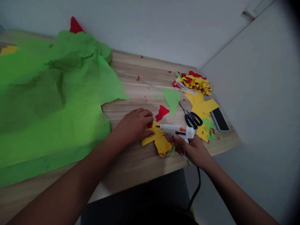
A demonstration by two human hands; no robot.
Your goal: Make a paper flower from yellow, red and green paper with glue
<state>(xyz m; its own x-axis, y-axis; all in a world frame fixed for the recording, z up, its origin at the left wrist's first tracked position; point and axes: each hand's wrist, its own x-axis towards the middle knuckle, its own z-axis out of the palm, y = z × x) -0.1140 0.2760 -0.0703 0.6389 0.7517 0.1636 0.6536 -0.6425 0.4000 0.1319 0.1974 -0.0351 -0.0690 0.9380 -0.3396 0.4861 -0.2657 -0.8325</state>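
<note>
A: Your left forearm (78,175), nearest the camera, fills lower left; right forearm (231,190), lower right. Right grip?

B: Your right hand (195,150) is wrapped around the white glue gun (171,128), right of center. Nozzle points left, over the yellow flower-shaped piece (161,144); can't tell if touching.

A: Left grip?

B: Your left hand (134,126), mid-frame: fingers bent, thumb at the piece's left side. Small red scrap (149,126) at your fingertips; can't tell if pinched.

A: Piece location?

B: Just below center, on the wood table (133,165), between your hands. Scissors (194,120) and phone (220,119) farther right, yellow-and-red pile (198,83) upper right, green sheet (47,125) across the left.
</note>
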